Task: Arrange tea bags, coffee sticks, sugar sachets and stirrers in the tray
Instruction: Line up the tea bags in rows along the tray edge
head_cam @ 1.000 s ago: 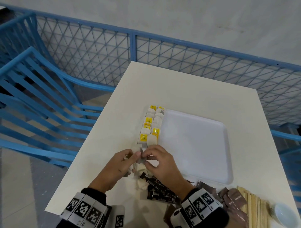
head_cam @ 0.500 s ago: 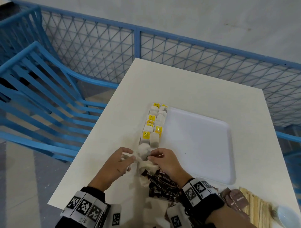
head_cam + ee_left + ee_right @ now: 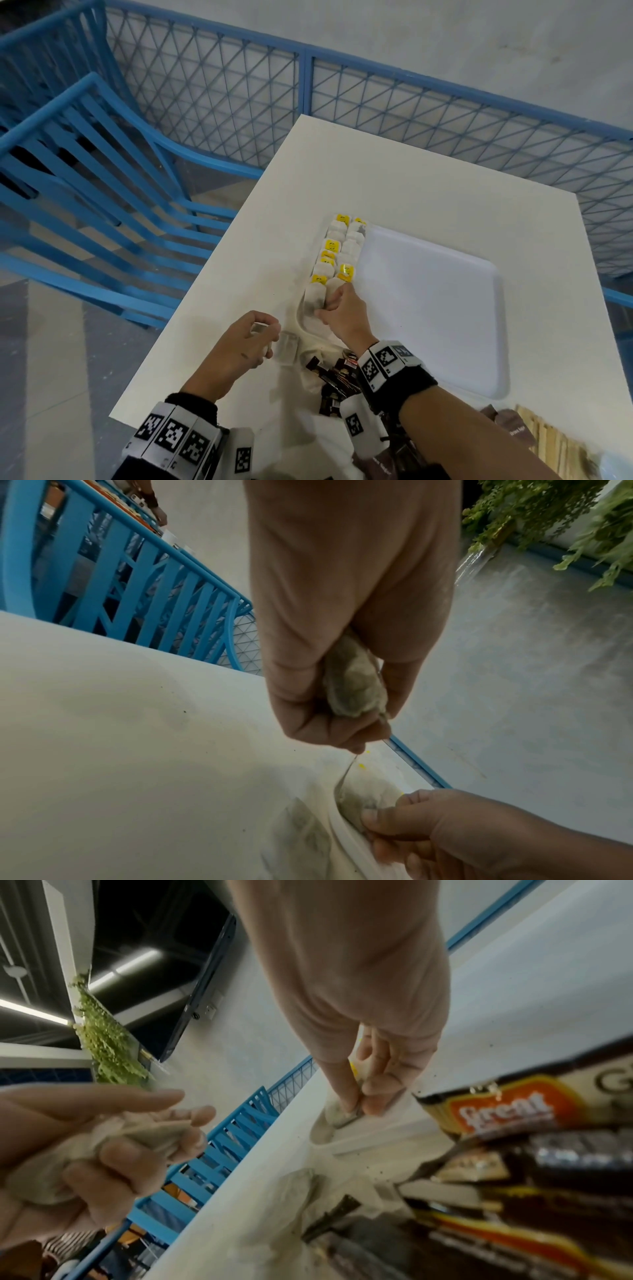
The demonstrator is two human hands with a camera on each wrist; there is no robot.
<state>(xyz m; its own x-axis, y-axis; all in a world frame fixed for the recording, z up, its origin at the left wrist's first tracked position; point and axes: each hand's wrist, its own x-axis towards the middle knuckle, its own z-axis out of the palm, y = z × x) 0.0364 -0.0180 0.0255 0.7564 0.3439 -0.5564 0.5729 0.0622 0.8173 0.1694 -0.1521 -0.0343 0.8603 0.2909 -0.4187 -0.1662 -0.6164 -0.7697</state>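
Observation:
A white tray (image 3: 431, 342) lies on the table, with a double row of tea bags (image 3: 337, 255) with yellow tags along its left edge. My right hand (image 3: 327, 305) pinches a tea bag (image 3: 337, 1112) and holds it down at the near end of that row, in the tray's near-left corner. Just left of the tray, my left hand (image 3: 267, 342) is curled round a bunch of tea bags (image 3: 354, 680). Another loose tea bag (image 3: 287, 349) lies on the table beside it. Dark coffee sticks (image 3: 332, 380) are piled under my right wrist.
Brown sachets (image 3: 513, 428) and wooden stirrers (image 3: 551, 445) lie at the table's near right. A blue chair (image 3: 102, 192) stands left of the table, and a blue mesh fence (image 3: 411, 102) runs behind it. The table's left edge is close to my left hand.
My right hand has left the left hand and moved forward to the tray's near-left corner with a tea bag. The left hand stays put, still holding its bags.

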